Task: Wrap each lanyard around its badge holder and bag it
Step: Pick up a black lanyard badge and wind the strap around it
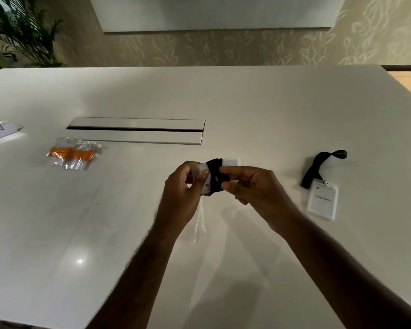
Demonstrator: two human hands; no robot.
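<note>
A clear bag (pixel 201 224), thin and hard to make out, lies on the table (pixel 247 103) just under the hands. A badge (pixel 205 179) wound with a black lanyard (pixel 216 179) is pinched above it, by the left hand (pixel 183 186) at one end and the right hand (pixel 254 186) at the other. It is likely light, stiff and slippery with a soft strap, so the edges are best held; farther off, a second badge (pixel 322 200) is still unwrapped and an orange bagged one (pixel 73 154) is done.

An office meeting room: long white conference table (pixel 247 103) with cable hatch (pixel 135 130), patterned wallpaper (pixel 199 48), potted palm (pixel 22 29).
</note>
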